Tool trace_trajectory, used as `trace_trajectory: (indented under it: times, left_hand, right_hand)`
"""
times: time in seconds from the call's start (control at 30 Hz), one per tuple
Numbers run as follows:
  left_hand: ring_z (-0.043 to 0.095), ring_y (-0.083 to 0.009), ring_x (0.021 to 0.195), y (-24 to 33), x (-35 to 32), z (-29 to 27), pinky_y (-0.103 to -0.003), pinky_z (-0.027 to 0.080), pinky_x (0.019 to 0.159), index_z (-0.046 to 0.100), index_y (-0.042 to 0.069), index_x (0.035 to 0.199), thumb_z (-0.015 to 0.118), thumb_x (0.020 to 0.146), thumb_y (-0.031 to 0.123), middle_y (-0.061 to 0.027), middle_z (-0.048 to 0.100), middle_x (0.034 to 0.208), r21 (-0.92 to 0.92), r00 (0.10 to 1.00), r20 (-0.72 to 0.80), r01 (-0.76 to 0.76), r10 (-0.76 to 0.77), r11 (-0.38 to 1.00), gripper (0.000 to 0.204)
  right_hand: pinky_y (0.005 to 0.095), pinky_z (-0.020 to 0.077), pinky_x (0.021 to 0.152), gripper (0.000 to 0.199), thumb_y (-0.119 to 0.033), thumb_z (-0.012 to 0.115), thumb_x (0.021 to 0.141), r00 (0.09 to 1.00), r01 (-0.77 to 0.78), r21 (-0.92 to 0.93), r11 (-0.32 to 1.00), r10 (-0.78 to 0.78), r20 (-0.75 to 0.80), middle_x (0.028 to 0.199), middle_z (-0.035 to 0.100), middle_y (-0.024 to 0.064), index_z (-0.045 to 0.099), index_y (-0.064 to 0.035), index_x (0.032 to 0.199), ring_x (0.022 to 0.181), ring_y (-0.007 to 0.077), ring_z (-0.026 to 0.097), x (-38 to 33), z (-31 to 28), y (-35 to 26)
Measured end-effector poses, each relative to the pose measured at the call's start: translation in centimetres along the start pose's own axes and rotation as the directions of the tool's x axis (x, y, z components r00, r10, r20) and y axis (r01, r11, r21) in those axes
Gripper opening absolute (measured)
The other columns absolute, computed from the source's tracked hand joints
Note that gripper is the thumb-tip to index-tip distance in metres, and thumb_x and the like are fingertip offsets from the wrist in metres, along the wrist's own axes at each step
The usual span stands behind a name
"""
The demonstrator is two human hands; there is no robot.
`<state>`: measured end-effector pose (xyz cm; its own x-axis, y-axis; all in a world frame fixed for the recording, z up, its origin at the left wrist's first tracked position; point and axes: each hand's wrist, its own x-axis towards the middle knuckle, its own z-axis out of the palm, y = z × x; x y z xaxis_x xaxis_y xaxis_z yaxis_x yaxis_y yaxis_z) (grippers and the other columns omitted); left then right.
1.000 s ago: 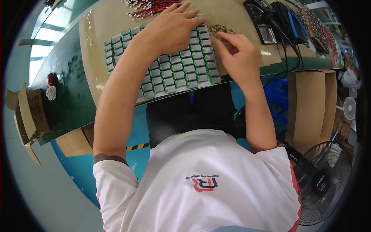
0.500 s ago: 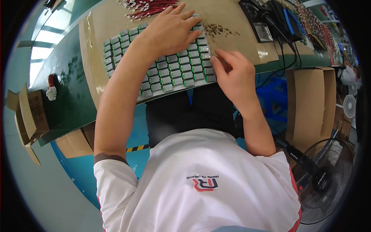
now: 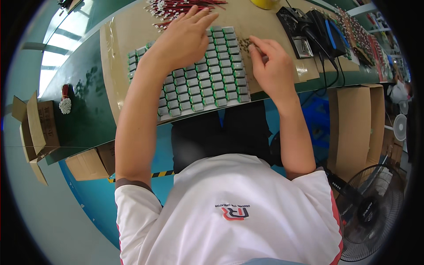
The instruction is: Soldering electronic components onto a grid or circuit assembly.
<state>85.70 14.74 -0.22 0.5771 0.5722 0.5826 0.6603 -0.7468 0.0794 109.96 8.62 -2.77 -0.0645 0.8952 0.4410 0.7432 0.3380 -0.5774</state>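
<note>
A flat pale board [image 3: 165, 118] lies on the bench, bearing rows of small grey blocks [image 3: 204, 84] with green edges. My left hand [image 3: 183, 42] reaches over the board's far left part, fingers stretched out and holding nothing visible; it hides some of the blocks. Just right of the board, my right hand [image 3: 274, 66] is at a scatter of tiny brown pieces [image 3: 244, 44]. Its thumb and forefinger tips are brought close together, and anything between them is too small to make out.
Red wires with white connectors [image 3: 170, 9] lie beyond the board, near a yellow round object [image 3: 265, 3]. A soldering iron stand [image 3: 301, 46] with cables is at the right. A small wire bundle [image 3: 65, 105] sits left. Cardboard boxes [image 3: 353, 128] and a fan [image 3: 371, 212] stand beside the bench.
My right hand has moved from the board's right edge out to the brown pieces. My left hand has shifted a little left over the board. The whole view has shifted slightly.
</note>
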Motion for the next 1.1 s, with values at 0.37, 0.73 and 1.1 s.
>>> trace_trajectory:
  times: [0.37,0.73,1.1]
  left_hand:
    - [0.061,-0.0404,0.129,1.4,-11.8,-8.6,-0.043,0.05,0.108,0.061,0.002,0.139,0.053,0.098,0.004,-0.0226,0.064,0.138,-0.08,0.717,0.013,0.695,-0.697,0.714,0.042]
    - [0.067,-0.0315,0.118,8.5,-23.9,-10.5,-0.041,0.056,0.098,0.073,0.003,0.115,0.093,0.071,0.009,-0.0105,0.074,0.119,-0.1,0.711,-0.097,0.689,-0.697,0.718,0.049]
    - [0.067,-0.0288,0.099,9.0,-23.1,-8.4,-0.04,0.057,0.086,0.078,0.004,0.091,0.091,0.071,0.003,-0.0055,0.072,0.1,-0.013,0.755,-0.225,0.629,-0.616,0.777,0.025]
  right_hand:
    - [0.0308,0.0585,0.074,0.024,-0.008,0.064,0.101,0.989,0.139,0.084,0.987,-0.142,0.034,0.111,0.073,0.0117,0.074,-0.005,0.122,0.09,0.0207,0.071,1.1,2.9,0.5]
    - [0.026,0.0482,0.055,0.023,0.013,0.078,0.085,0.947,0.314,0.081,0.946,-0.319,0.05,0.09,0.068,0.0104,0.073,0.0019,0.105,0.069,0.0177,0.06,-10.5,-3.7,0.5]
    - [0.0289,0.0505,0.058,0.025,0.008,0.085,0.078,0.902,0.432,0.028,0.901,-0.433,0.003,0.09,0.069,0.0098,0.074,-0.0005,0.098,0.07,0.0219,0.064,-10.3,-2.0,0.3]
